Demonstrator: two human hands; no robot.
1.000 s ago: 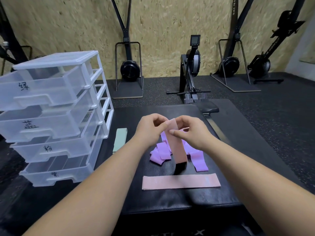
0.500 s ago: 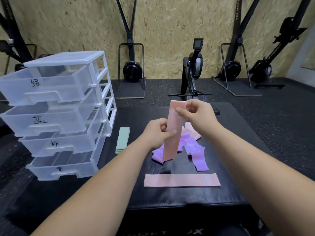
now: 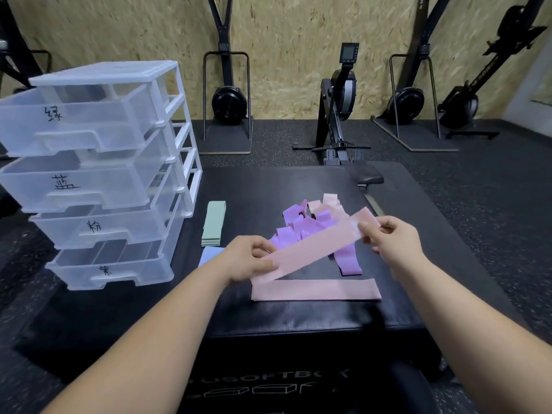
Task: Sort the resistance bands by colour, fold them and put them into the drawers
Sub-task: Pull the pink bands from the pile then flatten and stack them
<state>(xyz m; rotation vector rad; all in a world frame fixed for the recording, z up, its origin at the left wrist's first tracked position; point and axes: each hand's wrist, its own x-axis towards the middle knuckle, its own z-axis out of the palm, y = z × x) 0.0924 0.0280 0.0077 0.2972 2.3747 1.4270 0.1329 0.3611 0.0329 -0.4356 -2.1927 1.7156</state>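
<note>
I hold a pink band stretched flat and slanted above the black box top. My left hand pinches its near left end, my right hand pinches its far right end. Just below it a second pink band lies flat near the front edge. Behind the held band sits a loose heap of purple bands with more pink bands at its back. A folded green band lies beside the white drawer unit. A light blue band is partly hidden by my left hand.
The drawer unit stands at the left with all drawers pulled out and hand-labelled. The black soft box drops off at its front edge. Rowing machines and stands line the wooden back wall on dark rubber floor.
The pink band hung upright from my raised right hand; it has now been lowered and turned to lie slanted, stretched between both hands just over the flat pink band.
</note>
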